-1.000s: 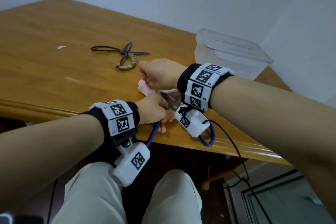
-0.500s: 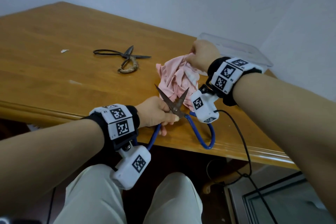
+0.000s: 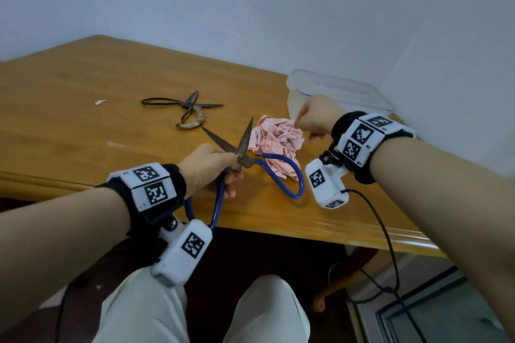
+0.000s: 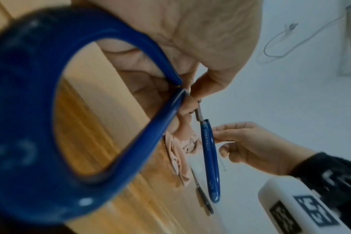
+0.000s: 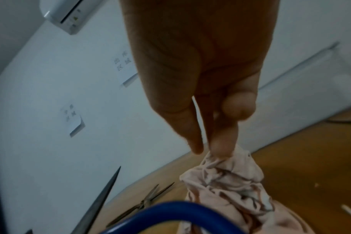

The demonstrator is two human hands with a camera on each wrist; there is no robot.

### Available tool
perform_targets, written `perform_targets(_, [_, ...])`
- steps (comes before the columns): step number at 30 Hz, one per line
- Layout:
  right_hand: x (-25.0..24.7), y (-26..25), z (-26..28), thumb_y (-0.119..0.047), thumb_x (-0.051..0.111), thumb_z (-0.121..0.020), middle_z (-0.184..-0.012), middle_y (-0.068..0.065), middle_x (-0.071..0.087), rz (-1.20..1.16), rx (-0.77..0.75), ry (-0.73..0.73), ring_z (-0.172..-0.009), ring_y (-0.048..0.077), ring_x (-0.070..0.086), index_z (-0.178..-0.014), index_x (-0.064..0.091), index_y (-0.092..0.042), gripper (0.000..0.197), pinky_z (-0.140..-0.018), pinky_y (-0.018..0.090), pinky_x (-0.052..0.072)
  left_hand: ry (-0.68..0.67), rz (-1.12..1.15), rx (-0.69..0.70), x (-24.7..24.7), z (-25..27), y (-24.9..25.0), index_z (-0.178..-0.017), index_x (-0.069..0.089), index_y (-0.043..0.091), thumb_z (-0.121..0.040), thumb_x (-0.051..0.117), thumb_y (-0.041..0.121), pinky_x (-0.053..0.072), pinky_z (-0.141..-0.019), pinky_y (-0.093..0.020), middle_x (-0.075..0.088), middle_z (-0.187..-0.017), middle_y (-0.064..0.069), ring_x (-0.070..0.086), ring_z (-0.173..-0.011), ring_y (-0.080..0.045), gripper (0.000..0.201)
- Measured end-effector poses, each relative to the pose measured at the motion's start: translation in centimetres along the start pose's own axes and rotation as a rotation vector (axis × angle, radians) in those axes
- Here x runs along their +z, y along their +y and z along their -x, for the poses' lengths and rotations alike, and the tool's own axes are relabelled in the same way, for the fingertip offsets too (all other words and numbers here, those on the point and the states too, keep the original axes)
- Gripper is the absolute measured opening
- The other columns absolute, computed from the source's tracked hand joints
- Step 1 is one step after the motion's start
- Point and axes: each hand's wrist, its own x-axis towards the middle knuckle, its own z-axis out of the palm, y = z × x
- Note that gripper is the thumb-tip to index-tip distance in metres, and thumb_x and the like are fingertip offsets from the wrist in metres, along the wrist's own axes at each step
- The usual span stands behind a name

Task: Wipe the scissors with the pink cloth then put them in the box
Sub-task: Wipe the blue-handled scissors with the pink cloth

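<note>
A brown wooden table [image 3: 69, 120] with a rounded front edge, set against a pale wall. On top, a crumpled pink cloth [image 3: 274, 142] near the front, with a clear plastic box [image 3: 337, 89] just behind it at the far right side. Farther left, old dark scissors [image 3: 186, 108] lying flat and open, with a small white scrap [image 3: 100, 102] well off to their left.

A second pair of old dark metal scissors [image 3: 182, 106] with a cord-wrapped handle loop lies open on the brown wooden tabletop [image 3: 69, 97]. A small white scrap [image 3: 100, 102] lies well apart, left of them. A white wall-mounted air conditioner [image 5: 62, 14] hangs above.
</note>
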Motion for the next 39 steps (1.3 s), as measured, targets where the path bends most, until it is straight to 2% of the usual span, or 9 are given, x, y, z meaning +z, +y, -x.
perform_targets(3, [0.0,-0.2,1.1,-0.024,0.063,-0.091,-0.086,0.008,0.072,-0.183,0.012,-0.166,-0.055,0.015,0.064,-0.106,0.062,-0.003,0.026,-0.04,0.019,0.044,0.055,0.061,0.003,-0.4,0.2,0.5,-0.079,0.058,-0.006,-0.093,0.045,0.005,0.052,-0.052,-0.03,0.047,-0.053,-0.009,0.057,-0.046,-0.026,0.022])
perform_targets(6, [-0.2,-0.3,2.1,-0.046,0.062,-0.088,-0.081,-0.002,0.07,-0.156,-0.041,-0.343,-0.06,0.012,0.057,-0.1,0.068,-0.013,0.036,-0.049,0.021,0.043,0.085,0.134,-0.012,-0.8,0.3,1.1,-0.084,0.058,-0.006,-0.092,0.038,0.002,0.052,-0.049,-0.027,0.047,-0.058,-0.01,0.058,-0.048,-0.025,0.023])
perform_targets(11, [0.8,0.2,2.4,-0.024,0.064,-0.091,-0.072,0.0,0.071,-0.279,-0.089,-0.376,-0.056,0.012,0.053,-0.096,0.068,-0.014,0.012,-0.049,0.022,0.041,0.104,0.229,-0.027,-1.2,0.4,1.9,-0.082,0.056,-0.004,-0.088,0.028,-0.002,0.052,-0.054,-0.032,0.047,-0.063,-0.012,0.057,-0.046,-0.025,0.029])
perform_targets(16, [1.0,0.7,2.8,-0.023,0.063,-0.091,-0.083,0.007,0.07,-0.384,-0.123,-0.345,-0.052,0.011,0.051,-0.097,0.068,-0.017,0.009,-0.047,0.021,0.04,0.084,0.352,-0.089,-1.7,0.1,1.5,-0.095,0.057,-0.006,-0.091,0.028,0.008,0.049,-0.091,-0.044,0.059,-0.073,-0.017,0.061,-0.068,-0.033,0.032])
perform_targets(20, [1.3,1.2,2.9,-0.013,0.06,-0.093,-0.061,-0.002,0.065,-0.564,-0.14,-0.346,-0.039,0.002,0.045,-0.094,0.065,-0.013,0.006,-0.039,0.014,0.034,0.035,0.376,-0.138,-2.2,-0.1,0.7,-0.105,0.063,0.008,-0.097,0.028,0.03,0.051,-0.073,-0.036,0.066,-0.098,-0.017,0.062,-0.08,-0.028,0.042])
perform_targets(22, [1.5,1.5,2.7,-0.01,0.058,-0.094,-0.051,-0.005,0.061,-0.626,-0.13,-0.335,-0.036,0.001,0.043,-0.094,0.064,-0.012,0.007,-0.036,0.012,0.032,0.082,0.369,-0.149,-2.2,-0.2,0.4,-0.106,0.064,0.014,-0.098,0.032,0.036,0.05,-0.082,-0.039,0.068,-0.103,-0.012,0.063,-0.092,-0.026,0.04])
perform_targets(27, [2.0,1.5,2.1,-0.011,0.057,-0.094,-0.052,-0.004,0.056,-0.768,-0.097,-0.282,-0.036,0.001,0.042,-0.091,0.064,-0.013,0.007,-0.034,0.013,0.028,0.267,0.309,-0.01,-2.0,-0.8,0.2,-0.096,0.065,0.012,-0.089,0.053,0.007,0.049,-0.089,-0.043,0.064,-0.098,-0.011,0.062,-0.098,-0.025,0.014])
perform_targets(34, [2.4,1.4,1.5,-0.01,0.057,-0.094,-0.049,-0.006,0.055,-0.848,-0.129,-0.192,-0.036,0.005,0.038,-0.086,0.063,-0.012,0.01,-0.032,0.015,0.029,0.363,0.102,0.064,-2.3,-2.0,1.1,-0.132,0.055,0.01,-0.087,0.067,0.011,0.039,-0.093,-0.037,0.06,-0.125,-0.009,0.054,-0.119,-0.025,0.046])
perform_targets(39, [2.6,0.4,1.3,-0.011,0.057,-0.094,-0.054,-0.003,0.058,-0.907,-0.173,-0.182,-0.038,0.006,0.038,-0.091,0.064,-0.011,0.008,-0.034,0.015,0.032,0.362,-0.014,0.068,-1.7,-3.5,1.5,-0.153,0.021,0.02,-0.067,0.076,0.058,0.022,-0.114,-0.043,0.021,-0.156,-0.006,0.02,-0.143,-0.026,0.109])
